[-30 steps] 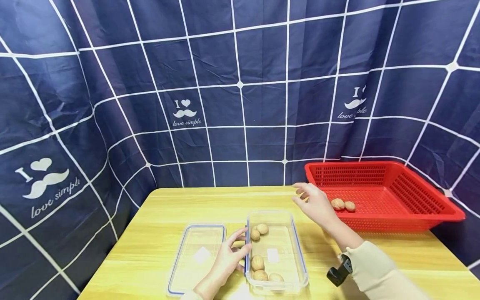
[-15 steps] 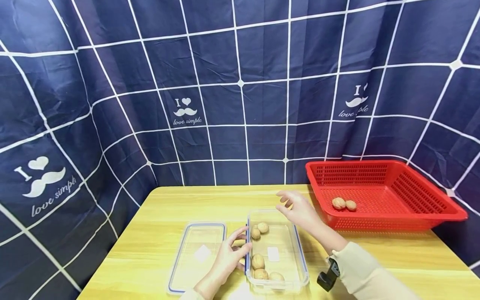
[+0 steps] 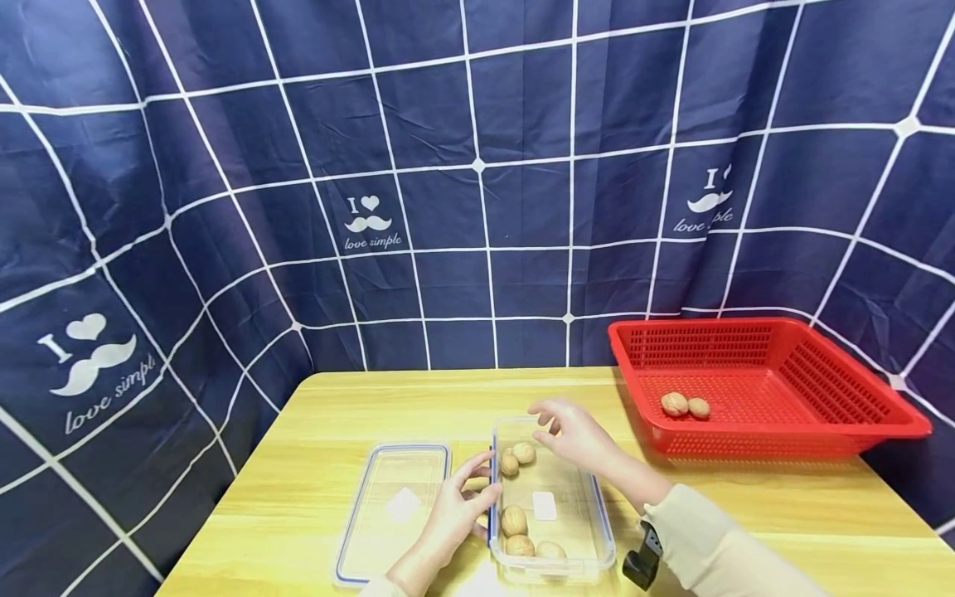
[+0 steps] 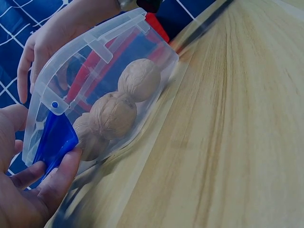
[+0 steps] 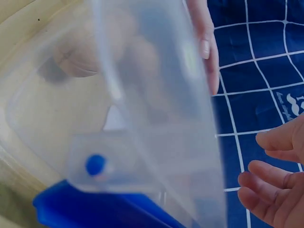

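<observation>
A clear plastic food container (image 3: pixel 570 531) with blue latches stands uncovered on the table, several walnuts (image 3: pixel 513 521) lying inside along its left side and near end. My left hand (image 3: pixel 451 506) rests its spread fingers against the container's left side, by a blue latch (image 4: pixel 54 140) in the left wrist view. Over the container's far right part hovers my right hand (image 3: pixel 578 435), fingers loosely bent. In the right wrist view my right hand (image 5: pixel 278 175) shows nothing between thumb and fingers. Left of the container lies its clear lid (image 3: pixel 395 531) with a blue seal.
A red plastic basket (image 3: pixel 776 431) sits at the table's right, with two walnuts (image 3: pixel 675 405) in its near left corner. A dark blue gridded curtain (image 3: pixel 448 282) hangs behind and beside the wooden table (image 3: pixel 276 497).
My right hand has moved left from beside the red basket to above the container. My left hand stays at the container's side, and the walnuts lie as before.
</observation>
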Demonstrator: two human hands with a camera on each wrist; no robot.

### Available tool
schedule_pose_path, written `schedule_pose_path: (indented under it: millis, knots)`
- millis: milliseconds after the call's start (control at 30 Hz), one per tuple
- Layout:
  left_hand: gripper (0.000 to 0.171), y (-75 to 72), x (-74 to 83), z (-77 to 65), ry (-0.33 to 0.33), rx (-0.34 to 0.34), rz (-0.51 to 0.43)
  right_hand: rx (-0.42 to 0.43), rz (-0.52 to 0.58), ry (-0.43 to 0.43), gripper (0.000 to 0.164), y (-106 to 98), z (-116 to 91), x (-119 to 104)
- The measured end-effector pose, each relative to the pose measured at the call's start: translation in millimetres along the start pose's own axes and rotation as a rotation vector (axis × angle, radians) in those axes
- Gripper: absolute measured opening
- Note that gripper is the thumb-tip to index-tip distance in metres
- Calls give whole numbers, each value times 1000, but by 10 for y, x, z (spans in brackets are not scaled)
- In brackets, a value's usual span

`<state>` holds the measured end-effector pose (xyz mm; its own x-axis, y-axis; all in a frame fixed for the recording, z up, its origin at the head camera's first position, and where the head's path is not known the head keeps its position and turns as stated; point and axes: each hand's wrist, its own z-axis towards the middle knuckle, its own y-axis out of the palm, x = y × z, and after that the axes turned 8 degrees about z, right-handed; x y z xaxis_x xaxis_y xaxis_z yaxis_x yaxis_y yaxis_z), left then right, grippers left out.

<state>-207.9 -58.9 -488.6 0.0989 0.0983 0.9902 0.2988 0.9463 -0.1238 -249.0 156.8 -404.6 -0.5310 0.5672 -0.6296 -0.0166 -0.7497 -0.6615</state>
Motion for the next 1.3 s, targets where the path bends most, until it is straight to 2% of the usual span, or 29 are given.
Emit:
schedule_pose_path:
  millis: [333, 533, 800, 1300]
  knots:
    - [53, -8, -19, 9, 13, -15, 1, -124, 13, 61, 27, 89, -15, 32]
    - [54, -18, -31, 17, 13, -13, 0, -152, -43, 42, 24, 148, -30, 46]
    - [52, -17, -21, 10, -2, -5, -8, -228, 43, 50, 27, 260, -29, 117]
    - [53, -16, 2, -11, -1, -17, -12, -244, 45, 185, 24, 452, -62, 109]
